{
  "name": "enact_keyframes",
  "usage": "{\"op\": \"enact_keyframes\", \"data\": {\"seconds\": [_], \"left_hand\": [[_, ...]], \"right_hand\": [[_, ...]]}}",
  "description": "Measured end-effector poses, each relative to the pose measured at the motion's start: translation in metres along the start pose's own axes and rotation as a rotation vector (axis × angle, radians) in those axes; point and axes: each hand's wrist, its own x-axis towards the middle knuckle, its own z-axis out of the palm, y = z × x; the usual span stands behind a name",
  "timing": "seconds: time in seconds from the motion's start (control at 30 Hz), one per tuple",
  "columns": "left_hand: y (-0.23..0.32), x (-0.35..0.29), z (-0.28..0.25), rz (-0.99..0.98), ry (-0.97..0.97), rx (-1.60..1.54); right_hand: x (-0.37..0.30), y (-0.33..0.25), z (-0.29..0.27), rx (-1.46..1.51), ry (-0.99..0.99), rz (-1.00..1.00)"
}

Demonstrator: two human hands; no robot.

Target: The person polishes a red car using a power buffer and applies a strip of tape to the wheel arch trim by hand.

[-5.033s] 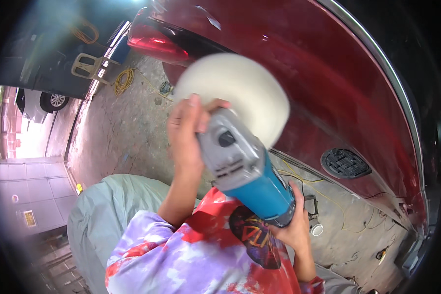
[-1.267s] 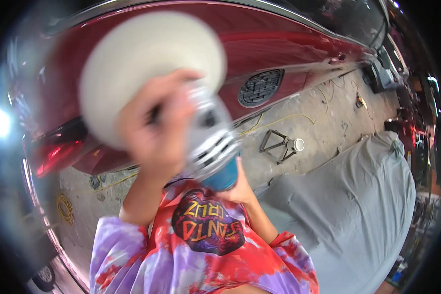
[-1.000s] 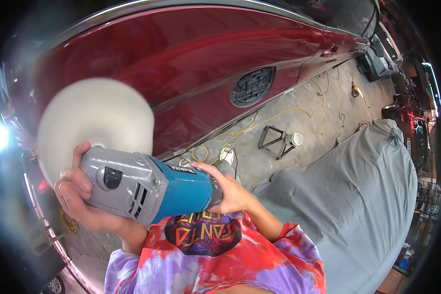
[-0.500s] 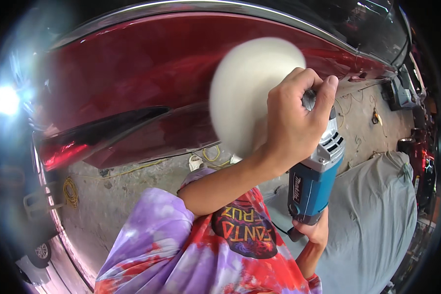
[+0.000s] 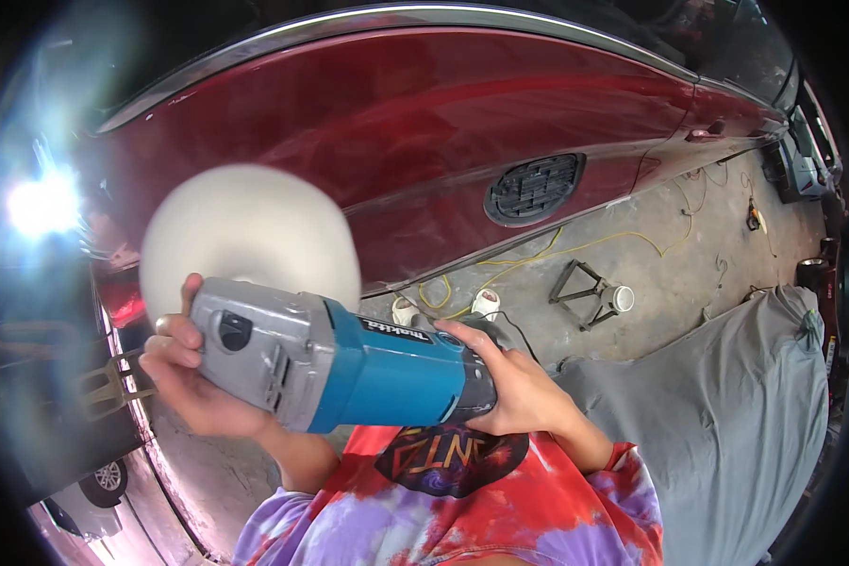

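Observation:
Both my hands are closed on a teal and grey power polisher (image 5: pixel 401 368), held across my front with its head to the left. My left hand (image 5: pixel 198 387) wraps the grey head end, fingers curled round its far-left side; what exactly they grip there is partly hidden. My right hand (image 5: pixel 519 382) grips the dark rear end. A large round cream polishing pad (image 5: pixel 255 222), its rim smeared, lies over the left end of the glossy dark red car panel (image 5: pixel 424 113), by the red tail light. Whether the pad touches the paint I cannot tell.
A black ribbed fuel-filler recess (image 5: pixel 538 189) shows in the panel. Yellow cord (image 5: pixel 623 236) runs over the concrete floor, near a small metal stand (image 5: pixel 585 297) with a white cup-like piece. A grey cover (image 5: pixel 717 406) drapes something at right. Bright light glares at left.
The polisher has swung from upright at the right to nearly level, and its pad has moved left and down along the panel. Both hands moved with it; the black recess and stand now show.

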Motion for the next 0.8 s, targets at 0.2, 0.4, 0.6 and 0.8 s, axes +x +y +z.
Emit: {"op": "enact_keyframes", "data": {"seconds": [0.2, 0.4, 0.6, 0.8], "left_hand": [[-0.063, -0.035, 0.063, 0.018, -0.426, -0.085], [-0.126, -0.106, 0.191, -0.273, -0.811, 0.087], [-0.171, -0.152, 0.245, -0.069, -1.144, 0.201], [-0.141, -0.102, 0.179, 0.117, -1.211, 0.258]], "right_hand": [[-0.041, 0.054, -0.01, 0.042, 0.352, -0.058], [-0.094, 0.124, -0.018, 0.636, 0.691, 0.17], [-0.071, 0.217, 0.021, 0.809, 0.835, 0.177], [-0.025, 0.208, 0.056, 0.711, 0.648, 0.049]]}}
